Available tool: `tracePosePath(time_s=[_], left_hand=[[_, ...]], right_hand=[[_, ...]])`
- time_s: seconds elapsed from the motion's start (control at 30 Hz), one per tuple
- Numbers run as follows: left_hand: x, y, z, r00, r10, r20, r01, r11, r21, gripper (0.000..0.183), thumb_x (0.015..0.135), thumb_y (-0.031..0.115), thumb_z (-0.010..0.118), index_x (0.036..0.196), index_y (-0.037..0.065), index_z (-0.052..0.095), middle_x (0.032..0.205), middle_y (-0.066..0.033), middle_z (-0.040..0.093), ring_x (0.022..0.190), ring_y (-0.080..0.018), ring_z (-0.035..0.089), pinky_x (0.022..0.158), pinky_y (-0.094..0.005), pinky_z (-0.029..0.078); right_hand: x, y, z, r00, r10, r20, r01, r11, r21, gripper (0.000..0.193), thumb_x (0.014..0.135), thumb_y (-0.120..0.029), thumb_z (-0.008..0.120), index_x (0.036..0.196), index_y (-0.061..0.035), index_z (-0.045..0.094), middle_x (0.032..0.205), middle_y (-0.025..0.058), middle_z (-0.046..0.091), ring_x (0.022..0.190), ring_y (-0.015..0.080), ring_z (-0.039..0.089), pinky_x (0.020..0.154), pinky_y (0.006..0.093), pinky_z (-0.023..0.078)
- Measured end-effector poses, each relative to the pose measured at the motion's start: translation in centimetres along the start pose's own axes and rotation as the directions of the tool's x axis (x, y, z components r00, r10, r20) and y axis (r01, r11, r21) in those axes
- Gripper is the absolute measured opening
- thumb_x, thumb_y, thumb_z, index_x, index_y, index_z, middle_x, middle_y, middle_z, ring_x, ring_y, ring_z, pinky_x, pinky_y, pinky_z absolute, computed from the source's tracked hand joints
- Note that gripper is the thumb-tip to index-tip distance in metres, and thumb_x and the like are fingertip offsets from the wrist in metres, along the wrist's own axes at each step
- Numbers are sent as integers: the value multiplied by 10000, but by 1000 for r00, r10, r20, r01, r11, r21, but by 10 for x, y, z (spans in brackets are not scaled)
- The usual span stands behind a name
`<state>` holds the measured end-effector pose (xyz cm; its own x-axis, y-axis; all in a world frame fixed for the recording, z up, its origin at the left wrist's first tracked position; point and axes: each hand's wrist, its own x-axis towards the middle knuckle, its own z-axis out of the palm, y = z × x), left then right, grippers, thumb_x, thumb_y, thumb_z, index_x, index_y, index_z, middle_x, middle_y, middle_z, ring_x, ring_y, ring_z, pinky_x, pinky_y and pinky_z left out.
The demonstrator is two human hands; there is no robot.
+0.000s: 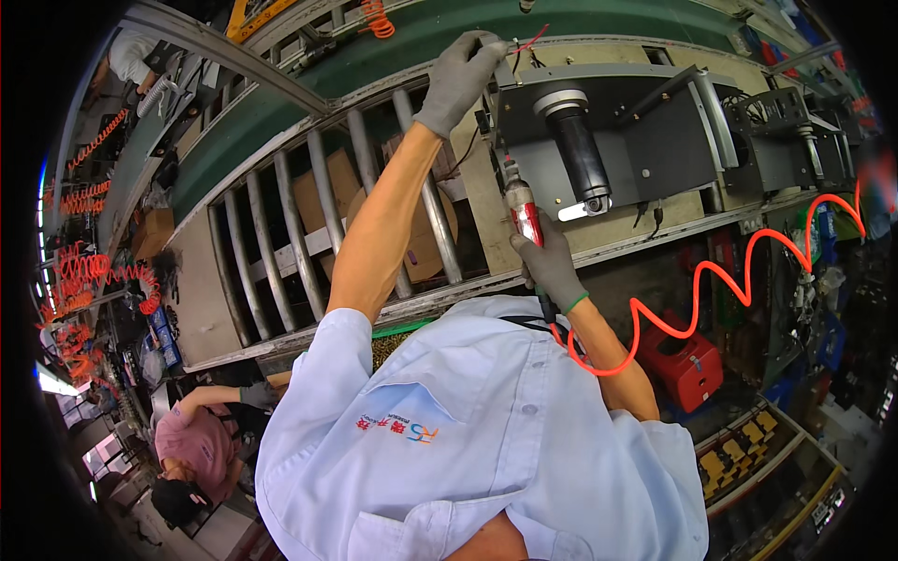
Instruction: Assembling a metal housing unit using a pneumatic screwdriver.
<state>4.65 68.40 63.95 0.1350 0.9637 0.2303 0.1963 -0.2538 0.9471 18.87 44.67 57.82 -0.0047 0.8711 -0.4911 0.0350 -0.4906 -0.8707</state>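
My left hand (pixel 460 82), in a grey glove, is closed at the far left corner of a dark metal housing (pixel 641 154). Thin red wire (pixel 533 40) runs out beside its fingertips; what the fingers pinch is too small to make out. My right hand (pixel 554 266), gloved too, grips a red and silver air screwdriver (pixel 526 220). The tool's tip points away from me, at the housing's left edge. Inside the housing lies a black cylinder (pixel 578 154) with a silver collar at its far end.
An orange coiled hose (pixel 694 327) runs from the screwdriver to the right. Metal rollers (pixel 327 182) of a conveyor lie on the left. Another dark metal unit (pixel 776 140) stands at right. A red case (pixel 687 369) sits below the line. A co-worker (pixel 201 435) is at lower left.
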Motion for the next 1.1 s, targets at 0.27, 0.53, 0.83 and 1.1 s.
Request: tracePosePath(time_s=[0.27,0.53,0.83,1.1], left_hand=[[-1,0,4,999,11,-53,-10,1000,22,433,858,363,584,1104,9,622,907,-82,643,831,-161,583,779,-295,465],[1,-5,1,999,-30,14,30,999,22,371,895,306,545,1116,17,619,977,-56,641,900,-128,560,819,-265,442],[2,-6,4,1000,-9,2,9,1000,-17,459,884,363,560,1157,-4,600,965,-78,640,893,-156,568,803,-284,453],[-85,-88,2,860,-456,-229,334,843,-422,306,952,256,497,1092,4,600,782,-25,543,662,-115,553,567,-257,463]], right_hand=[[5,12,16,1000,-2,-27,5,997,82,496,817,-166,642,1261,-16,482,781,52,554,544,136,534,479,289,446],[6,2,-1,1000,-12,0,12,1000,25,515,821,-169,628,1285,-13,469,765,68,560,566,158,554,507,313,462],[6,-1,-9,999,12,45,-13,1000,6,547,823,-171,645,1324,-67,451,695,39,533,458,131,519,407,294,431],[-30,-15,-20,994,34,105,-29,998,-55,578,792,-105,632,1331,-74,428,784,60,538,440,122,496,369,284,414]])
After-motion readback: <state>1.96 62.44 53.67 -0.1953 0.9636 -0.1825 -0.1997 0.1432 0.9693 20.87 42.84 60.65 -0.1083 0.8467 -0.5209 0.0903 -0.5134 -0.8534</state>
